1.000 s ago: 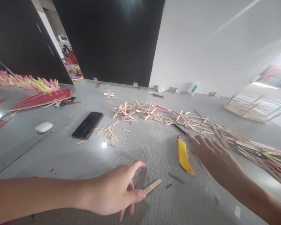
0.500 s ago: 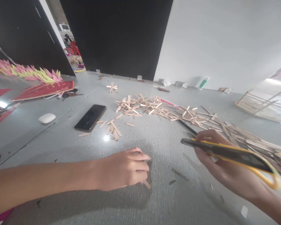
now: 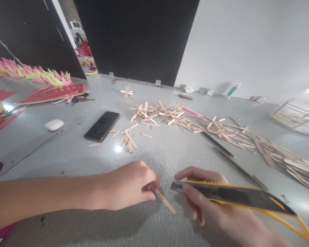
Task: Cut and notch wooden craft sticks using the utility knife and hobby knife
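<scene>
My left hand (image 3: 134,187) is closed, fingertips pinching one end of a wooden popsicle stick (image 3: 168,204) with a small rectangular mark or slot in it. The stick's other end points toward me and to the right, low over the grey surface. Across from it, my right hand (image 3: 208,202) is wrapped round a yellow and black utility knife (image 3: 229,195), its tip pointing left toward the stick. Whether any blade sticks out is unclear. The knife and stick are apart.
A heap of popsicle sticks (image 3: 157,115) spreads along the back and joins a pile of longer wooden strips (image 3: 285,157) at right. A phone (image 3: 102,126) and a white case (image 3: 54,125) lie left. A dark pen (image 3: 218,144) lies beyond my right hand. A black panel (image 3: 136,41) stands behind.
My right hand has moved left and nearer with the utility knife, toward my left hand. My left hand has gone from spread over the surface to pinching the popsicle stick, which now shows more.
</scene>
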Demonstrator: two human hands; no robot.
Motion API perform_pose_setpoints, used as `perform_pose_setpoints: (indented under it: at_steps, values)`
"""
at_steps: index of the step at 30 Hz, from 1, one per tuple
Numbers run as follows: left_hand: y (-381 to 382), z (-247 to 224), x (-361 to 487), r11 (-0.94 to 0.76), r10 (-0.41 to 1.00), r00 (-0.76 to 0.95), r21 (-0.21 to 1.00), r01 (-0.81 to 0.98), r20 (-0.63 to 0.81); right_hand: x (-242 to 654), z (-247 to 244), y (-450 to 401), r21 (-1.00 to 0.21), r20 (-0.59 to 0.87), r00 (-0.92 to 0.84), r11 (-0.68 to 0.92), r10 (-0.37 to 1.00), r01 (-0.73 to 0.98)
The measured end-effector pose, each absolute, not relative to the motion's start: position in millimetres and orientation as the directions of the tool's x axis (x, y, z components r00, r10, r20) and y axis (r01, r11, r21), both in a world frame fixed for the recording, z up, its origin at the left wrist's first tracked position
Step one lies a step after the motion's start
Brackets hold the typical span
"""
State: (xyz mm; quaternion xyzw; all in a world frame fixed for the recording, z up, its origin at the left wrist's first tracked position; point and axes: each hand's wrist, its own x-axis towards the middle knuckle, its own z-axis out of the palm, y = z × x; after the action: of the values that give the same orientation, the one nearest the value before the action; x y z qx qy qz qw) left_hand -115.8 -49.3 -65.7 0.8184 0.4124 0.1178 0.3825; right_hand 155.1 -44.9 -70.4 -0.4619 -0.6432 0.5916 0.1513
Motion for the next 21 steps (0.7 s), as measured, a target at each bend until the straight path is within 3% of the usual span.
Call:
perform_pose_setpoints:
  at_steps: [4,11,21]
  values:
    - [-44.0,-65.9,-115.4,-0.442,0.767,0.639,0.681,0.584,-0.05,146.8,-71.5,-43.4,-0.895,-0.408,-0.564,-0.192,0.718,0.403]
    - [-58.9,-75.2,-104.0,-0.496,0.764,0.645,0.674,0.548,0.037,151.7,-82.7,-42.6,-0.884,-0.345,-0.572,-0.053,0.744,0.464]
    - [-42.7,-70.7,-106.1,-0.498,0.767,0.637,0.696,0.517,0.075,147.5,-78.4,-34.5,-0.931,-0.315,-0.63,-0.103,0.71,0.35]
